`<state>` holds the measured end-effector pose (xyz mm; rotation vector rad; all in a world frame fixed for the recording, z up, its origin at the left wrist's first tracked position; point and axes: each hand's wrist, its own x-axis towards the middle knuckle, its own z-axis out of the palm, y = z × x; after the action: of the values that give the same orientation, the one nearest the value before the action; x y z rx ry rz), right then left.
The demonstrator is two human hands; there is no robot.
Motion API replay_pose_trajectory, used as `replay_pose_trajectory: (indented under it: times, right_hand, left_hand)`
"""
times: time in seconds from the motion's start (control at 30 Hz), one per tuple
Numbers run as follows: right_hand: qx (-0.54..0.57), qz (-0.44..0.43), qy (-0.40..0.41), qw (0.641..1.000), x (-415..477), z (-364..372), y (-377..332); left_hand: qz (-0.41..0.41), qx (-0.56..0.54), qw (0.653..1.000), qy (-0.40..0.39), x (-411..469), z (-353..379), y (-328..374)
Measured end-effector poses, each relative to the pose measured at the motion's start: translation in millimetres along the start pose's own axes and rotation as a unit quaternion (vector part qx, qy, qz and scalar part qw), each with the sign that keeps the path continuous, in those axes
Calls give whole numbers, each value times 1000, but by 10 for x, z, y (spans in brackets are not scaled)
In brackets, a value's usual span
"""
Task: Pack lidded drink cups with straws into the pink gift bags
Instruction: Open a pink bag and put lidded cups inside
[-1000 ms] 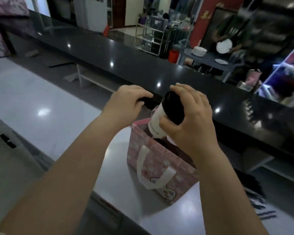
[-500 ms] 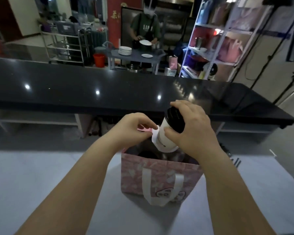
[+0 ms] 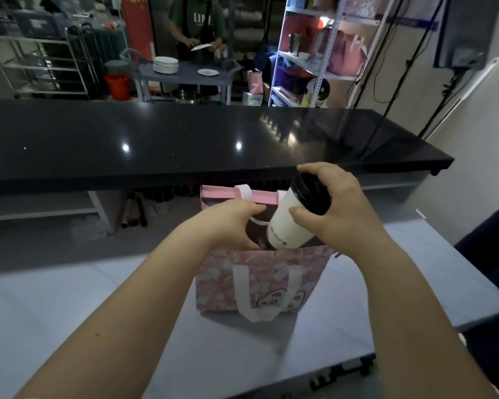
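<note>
A pink gift bag [image 3: 219,280] with white handles stands open on the white table [image 3: 69,306]. My right hand [image 3: 340,208] grips a white drink cup [image 3: 288,223] with a black lid near its top. The cup is tilted, and its base dips into the bag's mouth. My left hand [image 3: 228,223] reaches into the mouth from the left, fingers curled over the bag's left edge, holding it open. The bag's inside is dark, and no straw shows.
A long black counter [image 3: 185,139] runs just beyond the bag. Behind it a person handles plates at a grey cart [image 3: 185,73]. Metal shelving [image 3: 323,53] holds more pink bags at the right. A dark chair edge [image 3: 490,254] sits right of the table.
The view has swung, so the bag now faces me squarely. The cup has sunk a little lower into the bag's mouth. My left hand has shifted down onto the bag's left edge.
</note>
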<state>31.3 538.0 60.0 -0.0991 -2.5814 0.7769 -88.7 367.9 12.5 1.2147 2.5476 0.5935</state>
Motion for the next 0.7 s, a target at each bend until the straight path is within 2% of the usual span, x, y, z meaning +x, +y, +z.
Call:
replay_pose_trajectory:
  times: [0.1,0.17,0.27,0.33,0.5,0.7]
  right_hand:
    - [-72,-18,-8,997,40,110,6]
    - [-101,-28,-16,994,69,168,23]
    - [-91,-36,-81,992,46,252,84]
    - [-128,-45,-121,983,-17,303,151]
    - [-232,-61,-200,950,-90,279,378]
    - [-373,-125,-234,889,67,480,432]
  left_hand:
    - [-21,89,995,-41,8,92,-13]
    - [-47,111,991,-59,8,174,-29]
    - [-57,115,990,-51,5,277,-33]
    - [-65,124,989,-45,-7,306,-43]
    - [-77,137,987,-33,-17,297,-51]
    - [-75,154,984,-41,-37,349,47]
